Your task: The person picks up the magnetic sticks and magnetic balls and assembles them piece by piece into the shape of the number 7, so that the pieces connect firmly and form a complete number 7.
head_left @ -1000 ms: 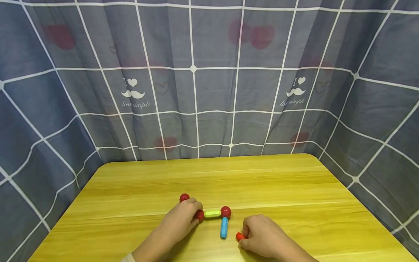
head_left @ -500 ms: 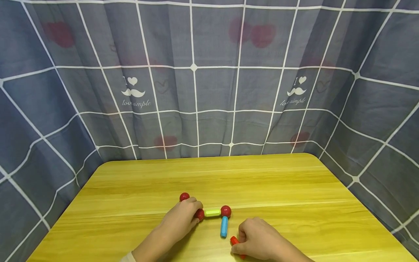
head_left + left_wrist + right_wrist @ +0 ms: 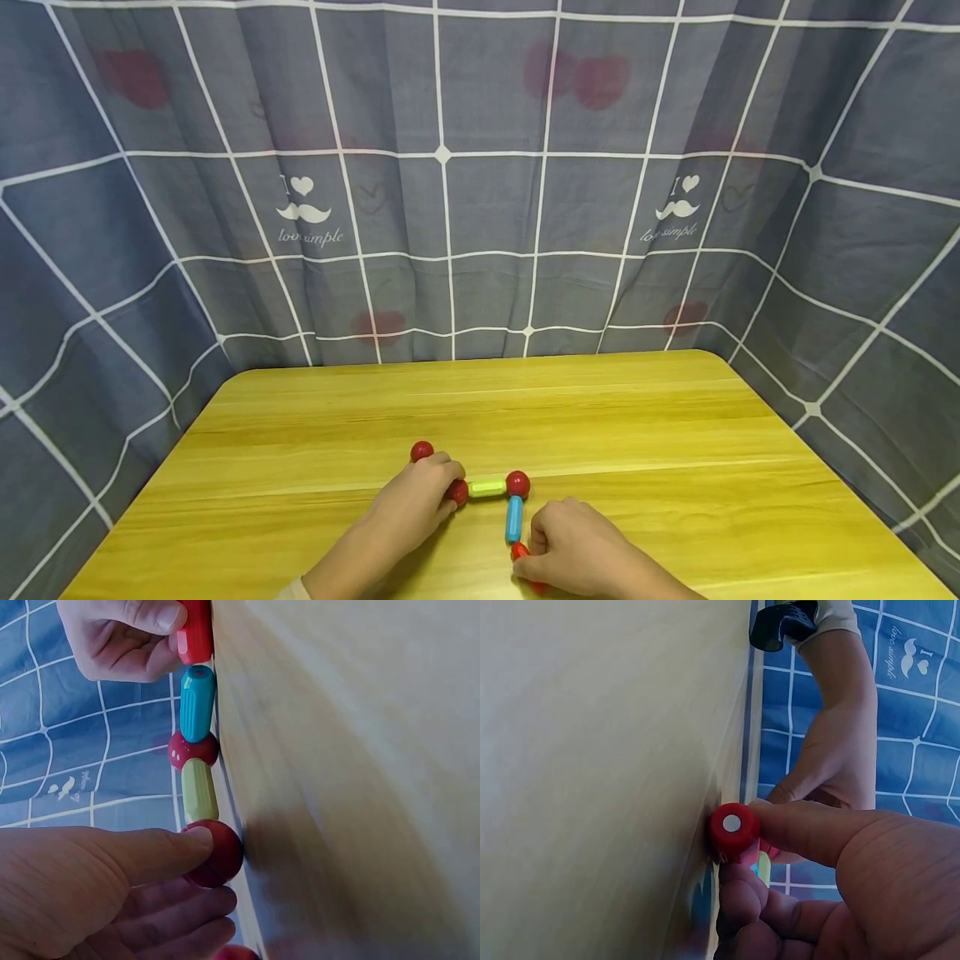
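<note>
My left hand [image 3: 416,504] grips a red ball [image 3: 217,855] on the wooden table, its thumb laid across the ball. From that ball a yellow-green rod [image 3: 487,488] runs to a second red ball [image 3: 517,484], and a blue rod [image 3: 513,520] extends from there toward me. My right hand [image 3: 581,546] pinches a red rod [image 3: 196,634] between thumb and fingers. Its far tip is right at the near end of the blue rod. A pale round disc shows in the red rod's other end in the right wrist view. Another red ball [image 3: 422,451] peeks out beyond my left fingers, partly hidden.
The yellow wooden table [image 3: 637,417] spreads around the pieces, with rounded far corners. A grey-blue curtain [image 3: 487,208] with a white grid hangs behind it and along both sides.
My right hand has moved left with the red rod, bringing its tip from beside the blue rod to that rod's near end. My left hand has stayed in place on the ball.
</note>
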Available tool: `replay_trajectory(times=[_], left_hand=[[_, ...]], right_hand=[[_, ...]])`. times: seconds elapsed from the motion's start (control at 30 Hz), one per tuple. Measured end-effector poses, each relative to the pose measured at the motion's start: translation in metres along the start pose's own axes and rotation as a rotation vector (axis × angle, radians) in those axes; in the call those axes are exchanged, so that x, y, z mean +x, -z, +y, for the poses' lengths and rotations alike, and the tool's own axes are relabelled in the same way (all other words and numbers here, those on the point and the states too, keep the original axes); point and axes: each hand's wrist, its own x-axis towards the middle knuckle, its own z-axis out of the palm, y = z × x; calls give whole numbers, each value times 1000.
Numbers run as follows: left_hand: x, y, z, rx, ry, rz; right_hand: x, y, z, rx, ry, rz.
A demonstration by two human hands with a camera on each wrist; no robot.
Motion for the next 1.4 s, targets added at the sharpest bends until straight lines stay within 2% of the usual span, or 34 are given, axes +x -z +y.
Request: replay_trajectory(times=[0.3,0.7,0.9,1.03,1.27,1.4], left_hand=[[0,1,0,-8,-4,1],[1,1,-1,-45,-5,-12],[0,1,-2,-60,-5,-22],[0,1,-2,-68,-10,-18],[-1,2,-1,-81,-15,-16],[0,2,-1,-77,-15,-14]], right_hand=[[1,-4,1,24,0,11],[1,-5,-3,133,-29,-78],[0,-3,-3,145,3,-78],[1,0,-2,106,111,-46],[7,3,2,-23,455,-54],[9,1,1,-46,544,-74]])
